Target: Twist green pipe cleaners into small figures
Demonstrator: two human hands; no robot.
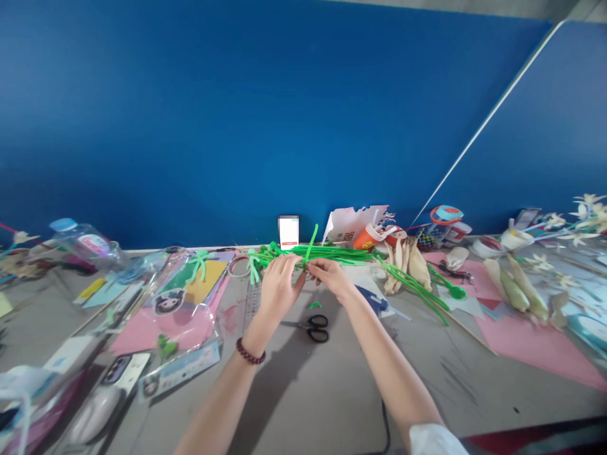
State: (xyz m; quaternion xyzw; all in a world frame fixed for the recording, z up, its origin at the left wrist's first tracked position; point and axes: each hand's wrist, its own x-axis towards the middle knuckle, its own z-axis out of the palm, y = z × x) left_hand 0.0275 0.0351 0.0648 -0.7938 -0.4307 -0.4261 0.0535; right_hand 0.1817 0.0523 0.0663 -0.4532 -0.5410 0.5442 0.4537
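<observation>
My left hand [279,281] and my right hand [331,277] meet over the middle of the table, both with fingers pinched. Between them is a bright green pipe cleaner [312,242], whose free end sticks up above my fingertips. The rest of it is hidden by my fingers. Behind my hands lies a bundle of green pipe cleaners [348,254]. Scissors with black handles [317,328] rest on the table below my hands, beside a short green scrap [315,305]. A lighter green twisted piece [254,265] lies left of my left hand.
A phone [289,231] leans against the blue partition [284,126]. Left are a plastic bag of coloured sheets [142,332], a bottle [90,243] and another phone [126,373]. Right are a blue glue gun [372,299], paper cups [367,238], dried husks [417,265] and pink paper [535,347].
</observation>
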